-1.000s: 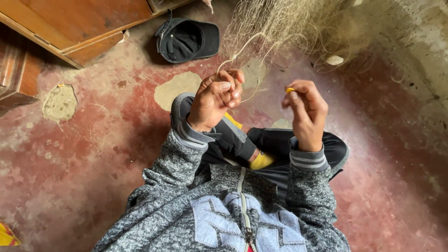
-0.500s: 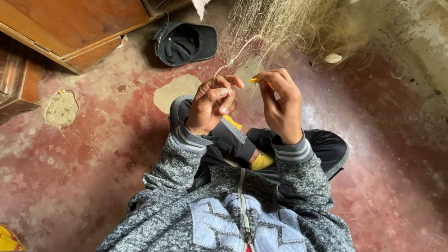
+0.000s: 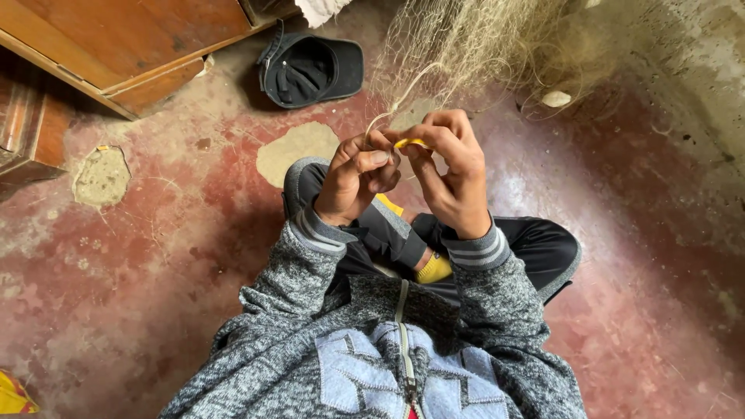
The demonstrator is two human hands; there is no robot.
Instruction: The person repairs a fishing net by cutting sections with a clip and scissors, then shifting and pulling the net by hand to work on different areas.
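Far left, at the bottom corner, a yellow scrap [image 3: 12, 394] lies on the red floor [image 3: 155, 295]. Above it, a pale patch [image 3: 101, 174] breaks the floor's paint, and wooden furniture [image 3: 132, 46] fills the upper left corner. Right of the furniture, a dark cap [image 3: 310, 70] rests upside down on the floor, with a second pale patch [image 3: 299, 147] just below it.

At centre, you sit cross-legged in a grey sweater [image 3: 372, 349] and black trousers [image 3: 543, 248], a yellow sock [image 3: 433, 269] showing between your wrists. Your left hand [image 3: 358, 177] is curled, its fingers closed on a pale cord [image 3: 403, 97] that runs up into the net [image 3: 473, 46]. Your right hand [image 3: 450, 171] is just beside it, the fingertips of both hands touching. The right fingers are closed on a small yellow tool [image 3: 410, 143], pinched at the top between the two hands and mostly hidden by them.

The net hangs bunched above the hands, reaching toward the upper right. Right of it, a small white stone [image 3: 556, 98] lies on the floor near a grey wall [image 3: 683, 70].
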